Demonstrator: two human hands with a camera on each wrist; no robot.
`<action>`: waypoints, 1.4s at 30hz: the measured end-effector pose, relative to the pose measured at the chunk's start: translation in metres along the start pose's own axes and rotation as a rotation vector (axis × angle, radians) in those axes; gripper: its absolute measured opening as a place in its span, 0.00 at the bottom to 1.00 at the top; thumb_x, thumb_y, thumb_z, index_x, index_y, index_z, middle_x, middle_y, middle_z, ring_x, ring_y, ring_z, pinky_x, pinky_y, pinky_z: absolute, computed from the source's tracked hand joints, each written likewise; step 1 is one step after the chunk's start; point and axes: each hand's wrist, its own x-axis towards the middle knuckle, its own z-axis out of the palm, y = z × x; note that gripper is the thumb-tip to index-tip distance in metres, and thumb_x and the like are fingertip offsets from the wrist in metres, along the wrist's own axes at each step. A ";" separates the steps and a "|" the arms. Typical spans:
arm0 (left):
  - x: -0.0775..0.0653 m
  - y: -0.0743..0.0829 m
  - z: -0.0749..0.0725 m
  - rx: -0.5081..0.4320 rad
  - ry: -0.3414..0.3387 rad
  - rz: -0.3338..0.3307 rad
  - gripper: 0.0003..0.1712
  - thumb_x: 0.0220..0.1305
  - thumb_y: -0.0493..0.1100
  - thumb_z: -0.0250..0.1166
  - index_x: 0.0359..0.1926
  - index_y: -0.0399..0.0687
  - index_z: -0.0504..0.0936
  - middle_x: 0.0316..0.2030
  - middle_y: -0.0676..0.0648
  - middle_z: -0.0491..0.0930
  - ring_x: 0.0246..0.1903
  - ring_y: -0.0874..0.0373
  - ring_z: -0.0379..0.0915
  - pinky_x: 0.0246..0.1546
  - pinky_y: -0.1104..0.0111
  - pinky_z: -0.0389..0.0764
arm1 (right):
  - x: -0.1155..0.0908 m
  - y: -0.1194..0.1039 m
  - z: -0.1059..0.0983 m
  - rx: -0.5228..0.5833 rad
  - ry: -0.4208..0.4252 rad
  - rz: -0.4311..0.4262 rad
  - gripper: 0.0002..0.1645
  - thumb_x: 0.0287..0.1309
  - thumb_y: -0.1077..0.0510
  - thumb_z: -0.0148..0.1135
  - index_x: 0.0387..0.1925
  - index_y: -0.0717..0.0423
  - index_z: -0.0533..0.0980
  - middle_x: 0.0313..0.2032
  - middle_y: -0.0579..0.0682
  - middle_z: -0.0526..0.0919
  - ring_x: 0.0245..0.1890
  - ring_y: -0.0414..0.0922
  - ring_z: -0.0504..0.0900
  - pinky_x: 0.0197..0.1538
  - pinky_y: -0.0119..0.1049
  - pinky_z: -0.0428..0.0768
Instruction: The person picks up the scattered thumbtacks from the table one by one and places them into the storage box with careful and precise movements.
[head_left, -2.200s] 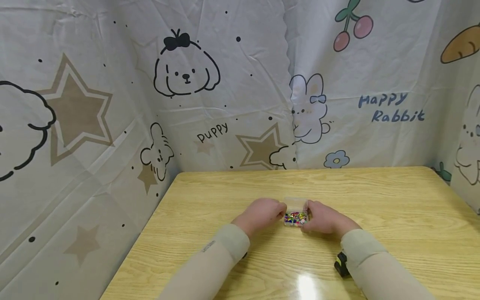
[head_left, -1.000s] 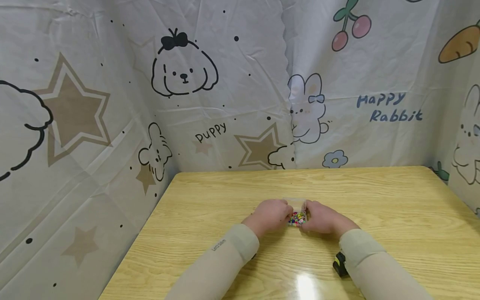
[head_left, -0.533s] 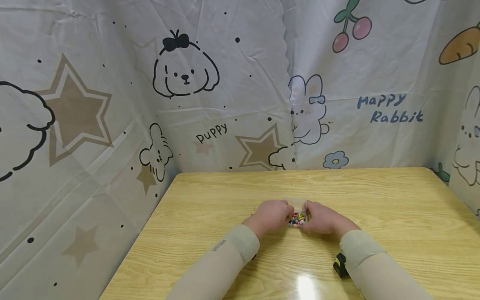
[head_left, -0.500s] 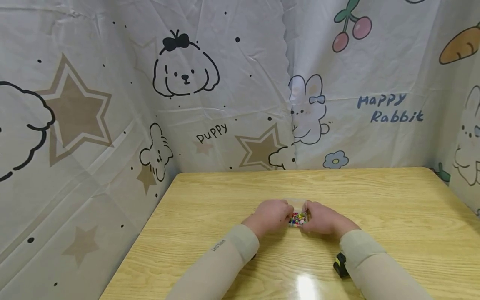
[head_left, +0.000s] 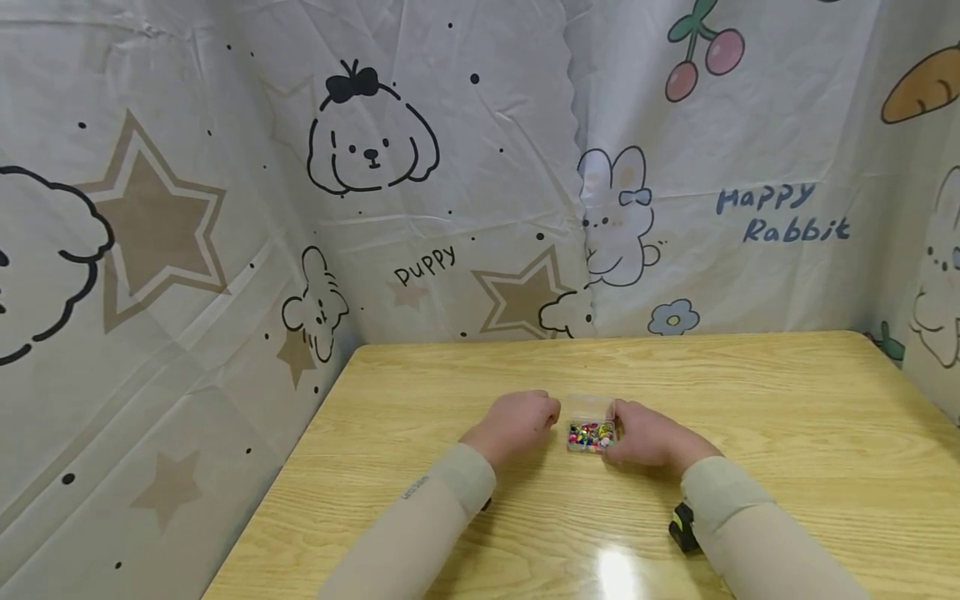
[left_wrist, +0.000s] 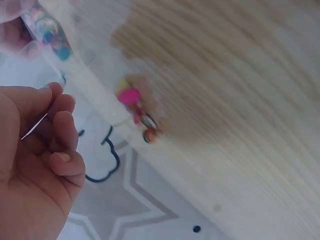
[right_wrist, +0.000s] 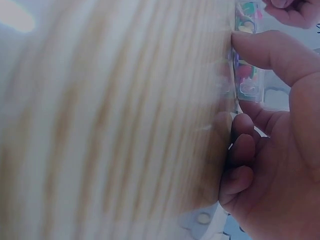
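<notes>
A small clear plastic box [head_left: 579,451] stands on the table with its lid [head_left: 589,407] raised. Bright mixed-colour beads [head_left: 589,434] fill its tray. My right hand [head_left: 648,434] grips the box's right end, its thumb on the near side and fingers behind. Just left of the box, apart from it, is my left hand [head_left: 516,423]. In the left wrist view its thumb and index fingertips meet, the other fingers curled; I cannot tell whether a bead is between them. Several loose bead-like pieces [left_wrist: 130,96], pink, yellow and red-green, lie on the tabletop, hidden in the head view.
The wood-grain table [head_left: 810,408] runs back to a white printed curtain [head_left: 465,167] behind and at both sides. A black and yellow device [head_left: 683,527] shows at the right sleeve [head_left: 765,533].
My left hand went from the box's edge onto the left end of its tray, and has now drawn back leftward, uncovering the beads. The right hand keeps its hold on the box.
</notes>
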 end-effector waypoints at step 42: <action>-0.018 -0.042 0.019 -0.096 -0.078 -0.112 0.14 0.63 0.36 0.57 0.22 0.55 0.73 0.19 0.58 0.72 0.22 0.63 0.66 0.29 0.69 0.73 | -0.002 0.000 -0.001 -0.005 0.003 -0.036 0.25 0.41 0.55 0.72 0.37 0.56 0.66 0.35 0.51 0.71 0.31 0.46 0.68 0.36 0.43 0.69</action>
